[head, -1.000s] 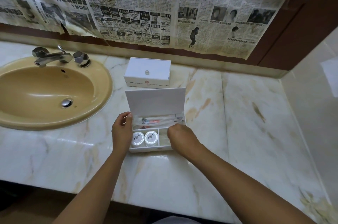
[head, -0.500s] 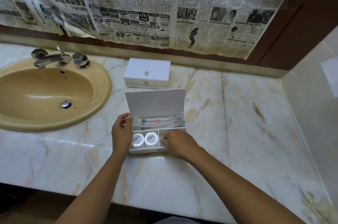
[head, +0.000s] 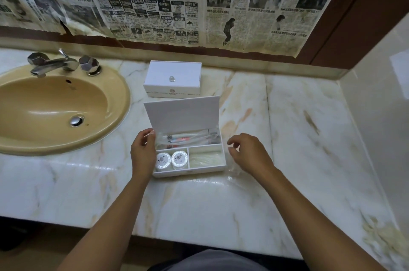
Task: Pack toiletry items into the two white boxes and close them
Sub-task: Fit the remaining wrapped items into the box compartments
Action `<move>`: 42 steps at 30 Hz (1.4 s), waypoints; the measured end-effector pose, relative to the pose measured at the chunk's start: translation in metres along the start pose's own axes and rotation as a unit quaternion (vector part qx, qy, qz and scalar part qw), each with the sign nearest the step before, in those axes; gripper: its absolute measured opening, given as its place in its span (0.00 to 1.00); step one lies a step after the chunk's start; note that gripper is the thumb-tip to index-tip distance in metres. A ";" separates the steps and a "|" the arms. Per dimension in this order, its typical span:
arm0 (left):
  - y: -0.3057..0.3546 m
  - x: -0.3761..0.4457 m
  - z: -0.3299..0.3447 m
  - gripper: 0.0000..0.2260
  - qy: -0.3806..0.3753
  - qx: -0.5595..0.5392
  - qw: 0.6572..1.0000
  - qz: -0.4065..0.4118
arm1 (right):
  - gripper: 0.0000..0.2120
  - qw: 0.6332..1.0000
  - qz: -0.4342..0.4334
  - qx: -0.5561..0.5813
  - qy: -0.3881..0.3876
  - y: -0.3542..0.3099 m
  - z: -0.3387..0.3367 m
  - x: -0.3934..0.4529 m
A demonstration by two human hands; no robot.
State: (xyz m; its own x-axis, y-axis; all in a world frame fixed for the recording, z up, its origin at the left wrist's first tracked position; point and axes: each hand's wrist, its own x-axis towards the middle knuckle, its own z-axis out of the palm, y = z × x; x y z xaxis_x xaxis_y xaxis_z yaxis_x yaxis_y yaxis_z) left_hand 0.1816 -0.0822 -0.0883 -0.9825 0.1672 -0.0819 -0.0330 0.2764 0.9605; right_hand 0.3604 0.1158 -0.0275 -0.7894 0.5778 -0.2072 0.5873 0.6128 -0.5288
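A pale veined marble countertop (head: 276, 138) fills the middle of the frame, glossy and hard, with a tan oval ceramic basin (head: 55, 111) and its faceted metal tap (head: 55, 64) sunk in at the left and a wall papered in yellowed newsprint (head: 177, 0) across the top. Just above centre sits a closed white rectangular box (head: 172, 78), stiff and matt, with a small clear knob on its lid. Directly below it, at centre frame, the open white rectangular box (head: 190, 173) lies with its long axis running left to right and its flat hinged lid (head: 181, 113) standing up at the far edge. Its rear compartment holds long clear-wrapped toiletries (head: 188, 138) laid lengthwise; the front left one holds two round white pleated-wrap soaps (head: 172, 160); the front right one holds something pale that I cannot identify. The left hand (head: 142, 153) rests against the box's left end, fingers loosely curled near its rear corner; whether it grips I cannot tell. The right hand (head: 247, 153) hovers just beside the right end, fingers loosely curled, holding nothing. Closing looks like the next step: the lid lies up and leftward from the right hand, and must fold toward the viewer.
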 end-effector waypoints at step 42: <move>0.004 -0.002 -0.001 0.06 -0.003 -0.010 1.000 -0.015 | 0.08 0.994 -0.110 -0.014 -0.009 -0.061 -0.007 -0.006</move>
State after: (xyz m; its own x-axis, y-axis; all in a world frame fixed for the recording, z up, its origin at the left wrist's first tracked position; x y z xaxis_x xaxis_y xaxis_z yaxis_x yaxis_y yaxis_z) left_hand 0.1829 -0.0823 -0.0837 -0.9800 0.1647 -0.1118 -0.0656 0.2630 0.9626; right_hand 0.3304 0.0786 0.0114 -0.9022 0.4186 -0.1039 0.4047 0.7383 -0.5395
